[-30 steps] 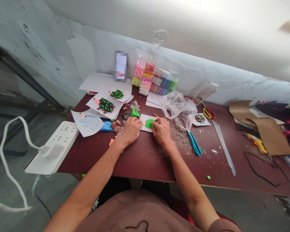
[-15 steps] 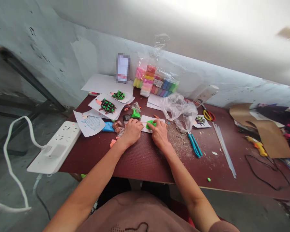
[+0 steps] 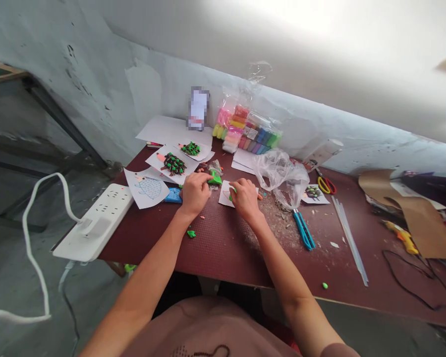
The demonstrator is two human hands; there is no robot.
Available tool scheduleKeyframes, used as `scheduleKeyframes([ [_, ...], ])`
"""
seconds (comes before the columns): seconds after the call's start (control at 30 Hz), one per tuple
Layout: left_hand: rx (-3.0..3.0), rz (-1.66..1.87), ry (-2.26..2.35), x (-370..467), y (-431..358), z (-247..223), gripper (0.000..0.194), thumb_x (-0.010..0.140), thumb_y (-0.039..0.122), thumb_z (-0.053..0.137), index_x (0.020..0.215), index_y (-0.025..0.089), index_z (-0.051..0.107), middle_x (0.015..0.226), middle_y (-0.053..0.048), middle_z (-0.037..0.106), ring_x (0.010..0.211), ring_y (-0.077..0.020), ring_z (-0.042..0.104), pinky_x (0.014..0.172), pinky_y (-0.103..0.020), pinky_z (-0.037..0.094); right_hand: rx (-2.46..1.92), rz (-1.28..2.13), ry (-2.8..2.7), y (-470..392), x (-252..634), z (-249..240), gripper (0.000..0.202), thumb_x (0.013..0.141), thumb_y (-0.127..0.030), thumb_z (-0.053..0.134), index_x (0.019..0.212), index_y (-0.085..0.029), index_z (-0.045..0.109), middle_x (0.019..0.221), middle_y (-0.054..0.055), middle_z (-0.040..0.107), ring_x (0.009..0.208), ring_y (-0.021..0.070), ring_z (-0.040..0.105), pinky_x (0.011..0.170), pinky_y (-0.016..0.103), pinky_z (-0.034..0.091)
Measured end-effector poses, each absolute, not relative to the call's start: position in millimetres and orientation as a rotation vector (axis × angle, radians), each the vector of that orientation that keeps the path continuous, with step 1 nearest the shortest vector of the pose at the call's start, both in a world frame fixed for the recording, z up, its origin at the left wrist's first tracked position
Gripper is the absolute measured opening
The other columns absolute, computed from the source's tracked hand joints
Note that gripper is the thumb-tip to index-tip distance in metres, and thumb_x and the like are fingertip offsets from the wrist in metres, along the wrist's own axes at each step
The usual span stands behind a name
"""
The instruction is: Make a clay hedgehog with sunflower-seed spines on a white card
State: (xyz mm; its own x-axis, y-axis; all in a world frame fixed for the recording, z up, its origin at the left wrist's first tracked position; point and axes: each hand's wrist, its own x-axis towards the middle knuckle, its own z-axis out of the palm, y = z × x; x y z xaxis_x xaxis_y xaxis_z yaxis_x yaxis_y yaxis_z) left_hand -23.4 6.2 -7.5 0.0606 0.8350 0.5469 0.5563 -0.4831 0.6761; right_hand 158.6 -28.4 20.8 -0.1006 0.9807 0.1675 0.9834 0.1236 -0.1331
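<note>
My left hand (image 3: 196,194) is closed, with thumb and forefinger on a lump of green clay (image 3: 216,178) beside a small clear bag. My right hand (image 3: 246,198) rests on a small white card (image 3: 225,193), its fingers bent over green clay (image 3: 233,192) on the card; the fingers largely hide this clay. A small green piece (image 3: 191,234) lies on the table in front of my left wrist. Behind my left hand are paper hedgehogs, one (image 3: 174,164) covered in dark and green pieces. A blue hedgehog drawing (image 3: 148,189) lies at the left.
A white power strip (image 3: 96,218) sits at the table's left edge. Coloured clay packs (image 3: 245,131) and a crumpled plastic bag (image 3: 278,171) are at the back. Blue-handled pliers (image 3: 304,231), red and yellow scissors (image 3: 326,185), clear sticks (image 3: 350,240) and a yellow glue gun (image 3: 403,237) lie rightward.
My left hand has moved off the card to the green lump behind it. A green piece now shows near my left wrist. The whole view has shifted slightly.
</note>
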Motion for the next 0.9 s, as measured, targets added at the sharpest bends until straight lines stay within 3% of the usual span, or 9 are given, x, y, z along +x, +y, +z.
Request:
scheduleKeyframes([
  [0.1, 1.829, 1.604, 1.343, -32, 12, -3, 0.036, 0.083, 0.0, 0.045, 0.089, 0.017, 0.076, 0.093, -0.007, 0.078, 0.093, -0.0214, 0.071, 0.091, -0.036, 0.055, -1.914, 0.086, -2.225, -21, 143, 25, 0.026, 0.102, -0.026, 0.053, 0.096, -0.02, 0.078, 0.098, 0.01, 0.072, 0.092, 0.0243, 0.058, 0.082, 0.034, 0.038],
  [0.27, 1.67, 1.687, 1.352, -41, 13, 7, 0.032, 0.085, 0.002, 0.047, 0.086, 0.016, 0.075, 0.087, -0.004, 0.078, 0.081, -0.0165, 0.071, 0.081, -0.028, 0.056, -1.856, 0.253, -2.245, -30, 117, 23, 0.021, 0.102, -0.027, 0.058, 0.099, -0.02, 0.078, 0.1, 0.009, 0.073, 0.095, 0.0227, 0.06, 0.084, 0.032, 0.039],
  [0.5, 1.814, 1.406, 1.437, -42, 17, -5, 0.032, 0.083, 0.002, 0.049, 0.086, 0.016, 0.078, 0.094, -0.007, 0.08, 0.093, -0.0213, 0.074, 0.091, -0.033, 0.058, -1.923, 0.209, -2.241, -34, 95, 19, 0.028, 0.105, -0.033, 0.052, 0.112, -0.02, 0.076, 0.109, 0.012, 0.071, 0.102, 0.0259, 0.058, 0.086, 0.035, 0.04],
  [0.67, 1.978, 1.238, 1.474, -39, 17, -8, 0.035, 0.083, 0.002, 0.049, 0.089, 0.019, 0.079, 0.097, -0.006, 0.08, 0.098, -0.0216, 0.074, 0.096, -0.034, 0.057, -1.878, 0.215, -2.207, -31, 92, 13, 0.022, 0.103, -0.029, 0.054, 0.104, -0.019, 0.074, 0.108, 0.012, 0.068, 0.102, 0.0256, 0.057, 0.087, 0.035, 0.041],
  [0.83, 1.888, 1.248, 1.274, -36, 13, -2, 0.023, 0.09, 0.019, 0.06, 0.105, 0.016, 0.077, 0.108, -0.01, 0.079, 0.099, -0.0229, 0.073, 0.097, -0.036, 0.057, -1.625, 0.271, -1.929, -33, 110, 6, 0.011, 0.098, -0.026, 0.06, 0.095, -0.02, 0.069, 0.101, 0.007, 0.068, 0.095, 0.0218, 0.059, 0.087, 0.033, 0.045],
  [0.9, 1.798, 1.145, 1.165, -33, 10, 0, 0.033, 0.089, 0.031, 0.068, 0.117, 0.015, 0.074, 0.113, -0.012, 0.078, 0.09, -0.0214, 0.074, 0.087, -0.033, 0.06, -1.576, 0.331, -1.801, -33, 118, 4, 0.01, 0.095, -0.026, 0.059, 0.089, -0.021, 0.066, 0.093, 0.004, 0.067, 0.085, 0.0193, 0.058, 0.082, 0.032, 0.046],
])
